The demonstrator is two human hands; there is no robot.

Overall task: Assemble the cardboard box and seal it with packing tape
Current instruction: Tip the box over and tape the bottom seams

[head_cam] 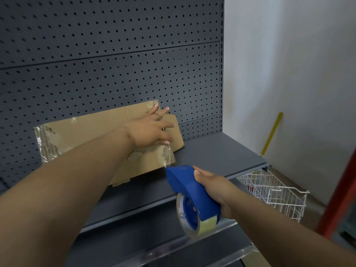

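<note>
- The box [92,132] is seen lying on the grey shelf [221,151], at about 9 o'clock from the middle of the view, its far side leaning against or close to the pegboard [115,54].
- It appears squashed or only partly squared up; whether it has been fully opened into shape cannot be told.
- Old, torn clear tape is seen on its left end, at 9 o'clock, and a patch more near its top right corner.
- The left hand [152,130] is laid flat and open on the box's right part, fingers spread, pressing the flaps down; nothing is gripped by it.
- The dispenser [189,189] is gripped by the right hand [213,187], which is closed round the blue handle, at 5 o'clock from the left hand.
- A clear strip of tape [167,155] is stretched from the dispenser's nose up to the box's near right edge, just below the left fingertips, so a strip is judged to be started or freshly laid.
- The roll is seen to be well stocked.
- Done, as judged: the flaps on this side are held shut and the tape is anchored.
- Left, as judged: the strip is to be cut and smoothed, and any other seams sealed; those seams are hidden.
- A white wire basket [273,193] hangs well apart at 3 o'clock, below the shelf's end.
</note>
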